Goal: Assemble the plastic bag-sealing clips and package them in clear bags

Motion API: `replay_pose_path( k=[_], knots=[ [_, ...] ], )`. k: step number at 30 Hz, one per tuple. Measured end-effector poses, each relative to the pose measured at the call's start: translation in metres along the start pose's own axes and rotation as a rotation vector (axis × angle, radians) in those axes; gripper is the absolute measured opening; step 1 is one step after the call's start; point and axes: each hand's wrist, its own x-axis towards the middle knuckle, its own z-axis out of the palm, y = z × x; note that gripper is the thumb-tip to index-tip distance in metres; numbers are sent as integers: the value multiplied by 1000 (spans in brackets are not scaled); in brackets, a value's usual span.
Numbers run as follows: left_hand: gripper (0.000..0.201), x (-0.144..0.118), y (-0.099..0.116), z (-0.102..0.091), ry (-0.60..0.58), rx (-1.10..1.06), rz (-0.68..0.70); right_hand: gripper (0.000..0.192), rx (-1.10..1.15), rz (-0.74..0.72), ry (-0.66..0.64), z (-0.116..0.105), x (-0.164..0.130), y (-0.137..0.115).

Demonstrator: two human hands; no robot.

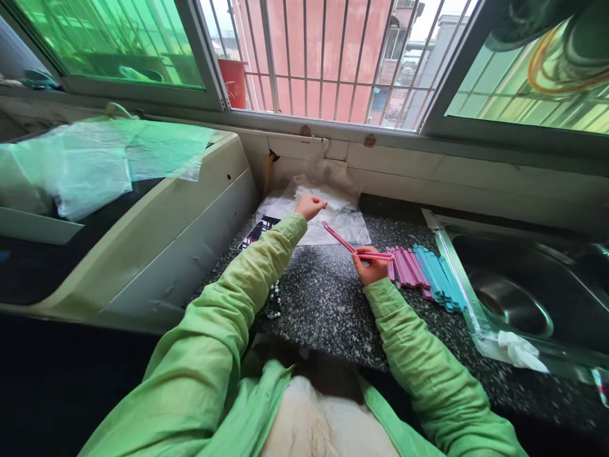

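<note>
Right hand point(370, 266) is pinched shut on one end of a long pink plastic clip stick point(349, 246), which stands hinged open with one arm slanting up and away toward my left hand point(309, 206). That left hand is closed loosely on the stack of clear plastic bags point(328, 212) lying just beyond it. I judge this to be the pairing step: one clip is open and a bag is being picked out. The next move calls for bringing a bag's mouth between the clip's arms. Just past my right hand lie rows of pink and blue clip sticks point(425, 276) on the speckled dark granite counter point(323, 304); farther right sits a steel sink point(514, 304).
</note>
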Motion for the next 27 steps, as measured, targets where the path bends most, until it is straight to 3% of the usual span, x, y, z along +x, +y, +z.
replay_pose_path(
  k=[6,14,27],
  knots=[
    [25,-42,-12,-8,3,-265,66,13,37,-53,-15,-4,-4,-11],
    [39,-90,-28,-14,-51,-481,-53,13,38,-188,-52,-3,-10,-30],
    [27,-104,-48,-14,-94,-455,38,11,-5,-211,-68,-6,-17,-37]
  ],
)
